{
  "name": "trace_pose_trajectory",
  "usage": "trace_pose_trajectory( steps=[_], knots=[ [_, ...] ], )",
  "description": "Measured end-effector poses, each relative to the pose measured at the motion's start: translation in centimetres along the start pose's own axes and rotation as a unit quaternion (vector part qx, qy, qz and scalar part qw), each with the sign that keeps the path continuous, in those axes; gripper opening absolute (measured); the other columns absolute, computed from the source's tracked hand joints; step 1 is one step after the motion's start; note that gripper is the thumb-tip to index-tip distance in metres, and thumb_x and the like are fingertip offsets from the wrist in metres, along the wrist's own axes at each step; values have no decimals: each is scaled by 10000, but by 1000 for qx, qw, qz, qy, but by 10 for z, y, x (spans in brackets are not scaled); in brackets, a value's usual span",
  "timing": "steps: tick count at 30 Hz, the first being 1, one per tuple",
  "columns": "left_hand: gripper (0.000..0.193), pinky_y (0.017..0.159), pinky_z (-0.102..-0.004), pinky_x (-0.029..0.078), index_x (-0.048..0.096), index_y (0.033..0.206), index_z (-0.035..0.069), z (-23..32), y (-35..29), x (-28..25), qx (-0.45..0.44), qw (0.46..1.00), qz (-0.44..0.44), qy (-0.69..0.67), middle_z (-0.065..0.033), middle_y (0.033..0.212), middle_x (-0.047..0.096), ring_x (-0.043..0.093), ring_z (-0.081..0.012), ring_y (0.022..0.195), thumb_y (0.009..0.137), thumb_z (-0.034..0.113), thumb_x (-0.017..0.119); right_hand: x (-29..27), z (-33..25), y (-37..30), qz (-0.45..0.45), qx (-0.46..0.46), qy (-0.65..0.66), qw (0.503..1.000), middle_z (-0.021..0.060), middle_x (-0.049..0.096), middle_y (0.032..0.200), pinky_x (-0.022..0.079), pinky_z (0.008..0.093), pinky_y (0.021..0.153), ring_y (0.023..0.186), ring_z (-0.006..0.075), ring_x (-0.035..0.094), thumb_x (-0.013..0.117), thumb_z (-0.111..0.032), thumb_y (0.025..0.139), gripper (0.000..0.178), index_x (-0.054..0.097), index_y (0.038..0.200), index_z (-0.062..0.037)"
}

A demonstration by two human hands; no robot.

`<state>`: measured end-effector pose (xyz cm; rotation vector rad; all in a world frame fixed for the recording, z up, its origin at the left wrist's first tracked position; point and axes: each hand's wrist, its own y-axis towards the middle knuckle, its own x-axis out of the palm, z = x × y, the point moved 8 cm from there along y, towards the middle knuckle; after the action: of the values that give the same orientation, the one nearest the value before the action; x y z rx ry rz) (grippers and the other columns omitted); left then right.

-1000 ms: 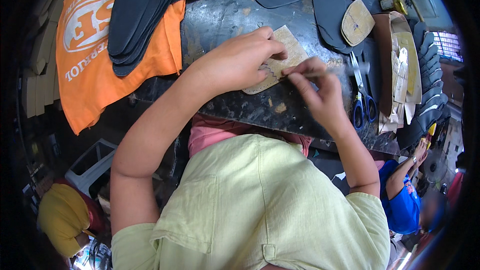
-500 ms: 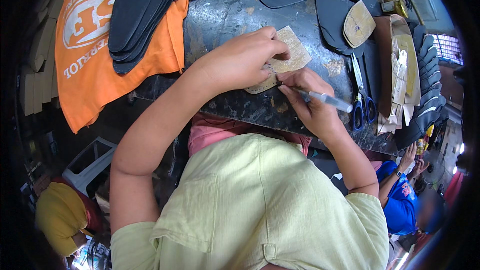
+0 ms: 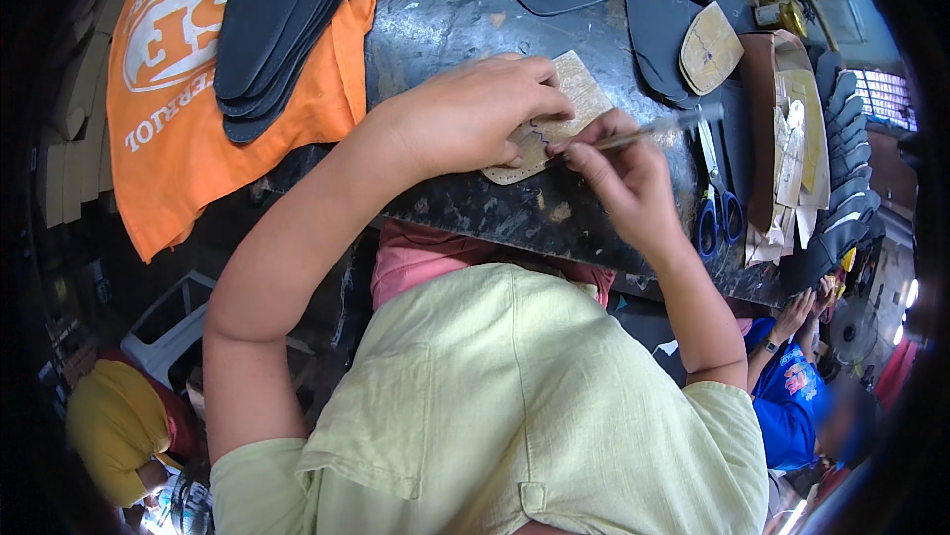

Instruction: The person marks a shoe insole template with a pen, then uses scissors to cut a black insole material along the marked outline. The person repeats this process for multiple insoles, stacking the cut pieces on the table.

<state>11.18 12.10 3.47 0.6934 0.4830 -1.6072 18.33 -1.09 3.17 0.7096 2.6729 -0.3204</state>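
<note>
A tan pattern piece with a rounded near end, small holes along its rim and a wavy blue line lies near the front edge of the dark table. Across its left part, my left hand holds it down with bent fingers and thumb. A pen with a clear barrel is pinched in my right hand, its barrel slanting up to the right. Its tip is at the pattern's right edge, mostly hidden by my fingers. What lies under the pattern cannot be made out.
Black cut pieces are stacked on an orange cloth at left. Dark blue-handled scissors lie right of my hand. Beyond them stand a cardboard holder and a row of black pieces. Another tan pattern lies far right.
My right hand has shifted slightly right and turned, and the pen's far end has swung upward. My left hand stays on the pattern, its forearm slightly farther left.
</note>
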Motion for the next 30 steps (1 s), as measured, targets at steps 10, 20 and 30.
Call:
trace_pose_trajectory(
  steps=[10,20,30],
  knots=[
    [608,1122,-437,428,685,1315,167,-9,1,-2,-16,1000,-8,24,-94,1310,582,536,-320,1294,727,98,824,5,1,-5,10,23,106,994,72,694,915,561,289,794,885,115,687,716,-59,980,139,644,1063,27],
    [630,1126,-440,419,673,1337,179,-11,1,0,-9,1000,-5,22,-107,1324,569,524,-332,1293,728,141,827,16,-16,-6,-20,-84,-11,996,85,703,926,554,333,757,856,181,699,728,-44,959,120,641,1023,9],
    [670,1138,-435,414,672,1353,166,-15,2,0,21,1000,-16,0,-120,1338,566,526,-342,1288,703,102,824,30,-38,-13,-47,-201,-130,970,126,677,872,535,364,691,780,291,683,765,-3,895,165,606,936,-15]
  ],
)
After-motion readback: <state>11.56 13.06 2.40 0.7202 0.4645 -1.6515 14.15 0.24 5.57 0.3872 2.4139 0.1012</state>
